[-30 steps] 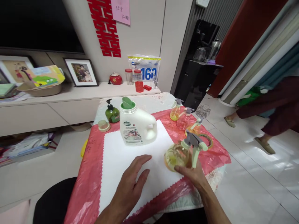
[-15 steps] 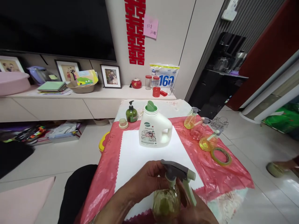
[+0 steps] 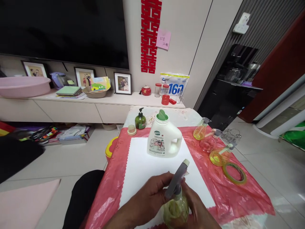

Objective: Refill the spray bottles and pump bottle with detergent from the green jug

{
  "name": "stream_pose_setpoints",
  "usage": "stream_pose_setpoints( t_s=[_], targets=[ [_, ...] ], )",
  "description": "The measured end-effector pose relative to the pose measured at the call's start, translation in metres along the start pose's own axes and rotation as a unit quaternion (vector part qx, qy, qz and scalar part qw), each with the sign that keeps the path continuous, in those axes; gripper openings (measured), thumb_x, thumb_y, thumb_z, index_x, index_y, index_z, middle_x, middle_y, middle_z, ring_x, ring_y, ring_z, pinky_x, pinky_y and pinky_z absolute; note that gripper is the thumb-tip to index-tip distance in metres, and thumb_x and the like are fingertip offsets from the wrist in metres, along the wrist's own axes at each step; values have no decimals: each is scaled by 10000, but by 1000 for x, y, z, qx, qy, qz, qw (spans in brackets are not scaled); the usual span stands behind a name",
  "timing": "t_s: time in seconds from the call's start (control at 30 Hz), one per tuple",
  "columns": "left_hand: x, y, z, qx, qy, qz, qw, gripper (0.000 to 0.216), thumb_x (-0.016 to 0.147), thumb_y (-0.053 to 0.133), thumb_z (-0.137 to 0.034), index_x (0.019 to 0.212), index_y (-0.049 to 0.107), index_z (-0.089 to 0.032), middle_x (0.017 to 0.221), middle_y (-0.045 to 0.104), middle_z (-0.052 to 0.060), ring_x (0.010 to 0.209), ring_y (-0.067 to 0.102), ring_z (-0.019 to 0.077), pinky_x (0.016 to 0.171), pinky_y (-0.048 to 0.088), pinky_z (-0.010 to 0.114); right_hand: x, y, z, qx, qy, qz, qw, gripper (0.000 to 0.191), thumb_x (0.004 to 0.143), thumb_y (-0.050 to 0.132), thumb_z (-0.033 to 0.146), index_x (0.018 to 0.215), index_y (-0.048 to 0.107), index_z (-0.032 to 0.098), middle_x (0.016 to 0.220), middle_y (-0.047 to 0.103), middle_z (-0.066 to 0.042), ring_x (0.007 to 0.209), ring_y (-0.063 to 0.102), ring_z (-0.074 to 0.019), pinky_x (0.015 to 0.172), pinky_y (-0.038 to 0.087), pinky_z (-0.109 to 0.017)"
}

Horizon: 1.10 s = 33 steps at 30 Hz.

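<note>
Close to me at the table's near side is a yellowish see-through spray bottle [image 3: 175, 211] with a grey trigger head and a pale nozzle. My left hand [image 3: 151, 194] is closed round that grey head from the left. My right hand [image 3: 196, 203] wraps the bottle's body from the right; some of its fingers are hidden behind the bottle. Beyond both hands a white detergent jug [image 3: 163, 141] stands upright on a white sheet [image 3: 139, 165], its green-rimmed mouth uncapped. Left of the jug are a pale cap [image 3: 132, 129] and a green pump bottle [image 3: 140, 120].
Red plastic film [image 3: 111, 184] covers much of the table. Along the right stand several spray bottles: one yellow [image 3: 199, 132], one pink [image 3: 208, 143], another yellow [image 3: 217, 158]. A tape roll [image 3: 234, 173] lies by them. A low cabinet [image 3: 114, 99] runs along the wall behind.
The spray head has turned: its nozzle pointed right and now points up and away from me. My left hand has shifted with the head. The view has moved slightly left.
</note>
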State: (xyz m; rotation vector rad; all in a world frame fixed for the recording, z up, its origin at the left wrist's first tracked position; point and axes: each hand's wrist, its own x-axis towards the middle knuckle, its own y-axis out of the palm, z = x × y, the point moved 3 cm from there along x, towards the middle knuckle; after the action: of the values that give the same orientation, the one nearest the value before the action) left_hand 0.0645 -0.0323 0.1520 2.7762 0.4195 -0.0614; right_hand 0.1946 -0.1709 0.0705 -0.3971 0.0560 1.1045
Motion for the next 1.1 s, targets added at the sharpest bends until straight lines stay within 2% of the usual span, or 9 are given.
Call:
stream_pose_setpoints(
  t_s=[0.13, 0.27, 0.37, 0.43, 0.57, 0.67, 0.8, 0.93, 1.1],
  targets=[
    [6, 0, 7, -57, 9, -68, 996, 322, 683, 876, -389, 898, 724, -203, 870, 672, 10, 844, 583, 178, 797, 464, 296, 11, 7, 20, -18, -112, 67, 991, 928, 531, 813, 279, 1418, 541, 295, 1424, 548, -105, 1328, 486, -392, 1075, 439, -481],
    [9, 3, 11, -117, 94, -170, 974, 396, 541, 954, -311, 816, 684, -219, 749, 598, -32, 714, 523, 133, 643, 451, 236, 19, 13, 40, -31, -119, 58, 991, 886, 563, 739, 170, 1413, 520, 290, 1352, 579, -71, 1251, 549, -315, 1028, 475, -398],
    [-3, -7, -5, -157, 142, -286, 934, 418, 530, 961, -323, 854, 715, -223, 825, 639, -10, 730, 565, 136, 618, 490, 217, 23, 12, 25, -82, -136, -6, 987, 899, 556, 737, 191, 1422, 497, 238, 1384, 561, -93, 1290, 530, -315, 1072, 455, -387],
    [-15, -24, -23, -184, 193, -361, 893, 433, 558, 956, -344, 905, 734, -209, 899, 683, 13, 799, 624, 147, 707, 549, 217, 28, 4, 8, -115, -131, -69, 982, 912, 595, 715, 210, 1463, 436, 228, 1425, 538, -103, 1331, 509, -305, 1102, 438, -387],
    [-32, -71, -35, -270, 250, -418, 831, 553, 513, 981, -323, 997, 741, -203, 963, 729, 28, 819, 680, 155, 788, 608, 245, 41, -28, -1, -153, -124, -157, 968, 837, 705, 707, 333, 1477, 397, 239, 1462, 526, -114, 1343, 514, -310, 1098, 449, -431],
    [-30, -97, -7, -298, 205, -413, 836, 548, 491, 988, -279, 982, 761, -194, 952, 747, 29, 728, 677, 125, 726, 614, 215, 53, -56, 31, -208, -154, -198, 945, 819, 731, 730, 490, 1451, 427, 244, 1454, 536, -116, 1302, 544, -328, 1076, 461, -473],
    [-22, -110, 57, -322, 114, -409, 846, 532, 462, 998, -270, 932, 770, -171, 969, 760, 51, 768, 708, 153, 721, 616, 227, 73, -81, 102, -293, -217, -217, 906, 776, 767, 700, 539, 1433, 434, 244, 1376, 590, -115, 1198, 603, -327, 973, 509, -468],
    [-17, -116, 102, -338, 103, -412, 840, 554, 444, 1004, -274, 937, 770, -184, 931, 757, 40, 792, 706, 157, 756, 603, 241, 94, -88, 164, -418, -317, -237, 818, 723, 784, 673, 429, 1421, 433, 184, 1345, 587, -152, 1213, 556, -342, 984, 475, -493],
    [-19, -121, 121, -312, 111, -386, 861, 522, 519, 984, -314, 990, 778, -223, 1050, 744, 47, 891, 682, 172, 793, 580, 264, 115, -85, 208, -551, -349, -247, 716, 622, 821, 601, 300, 1410, 446, 170, 1321, 585, -155, 1144, 537, -336, 878, 474, -458]
  ],
)
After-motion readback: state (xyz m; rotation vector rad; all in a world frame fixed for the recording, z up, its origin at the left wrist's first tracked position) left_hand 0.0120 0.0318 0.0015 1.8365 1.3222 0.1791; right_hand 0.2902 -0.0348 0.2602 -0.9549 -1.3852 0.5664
